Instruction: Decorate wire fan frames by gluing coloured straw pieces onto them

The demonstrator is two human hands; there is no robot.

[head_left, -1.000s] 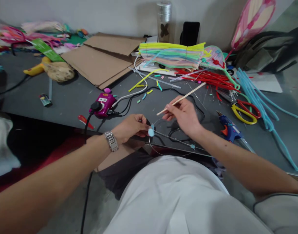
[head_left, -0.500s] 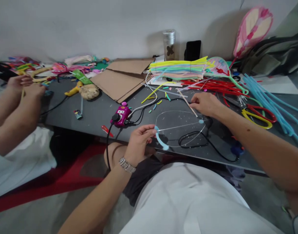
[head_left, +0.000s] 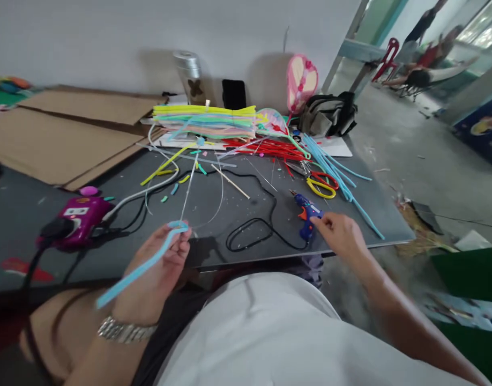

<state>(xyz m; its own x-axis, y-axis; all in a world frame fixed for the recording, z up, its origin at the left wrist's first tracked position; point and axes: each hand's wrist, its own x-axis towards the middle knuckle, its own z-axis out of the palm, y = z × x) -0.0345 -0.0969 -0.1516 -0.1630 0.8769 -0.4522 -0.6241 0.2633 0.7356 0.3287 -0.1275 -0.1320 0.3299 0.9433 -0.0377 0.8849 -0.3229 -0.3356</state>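
My left hand [head_left: 159, 262] is closed on a light blue pipe cleaner [head_left: 129, 276], bent over at the fingers, with its free end hanging toward my wrist. The same fingers hold the end of a thin clear wire frame [head_left: 188, 190]; it has a straight spine, a rounded loop and a blue blob at the far end. My right hand [head_left: 338, 233] has thumb and fingers pinched at the rear of a blue glue gun [head_left: 307, 214]. The gun lies on the table, nozzle pointing away, its black cord [head_left: 252, 247] coiled to the left.
A wooden stick [head_left: 230, 181] and small pipe cleaner bits lie mid-table. Behind are bundled coloured pipe cleaners [head_left: 206, 123], red pipe cleaners [head_left: 266, 148] and scissors [head_left: 321, 185]. Left are a purple power socket [head_left: 79, 220] and cardboard [head_left: 61, 142]. A bag [head_left: 326, 115] stands back right.
My right hand has left the spot near the wooden stick and reached the glue gun. My left hand has turned, tipping the frame away from me. The view has swung right.
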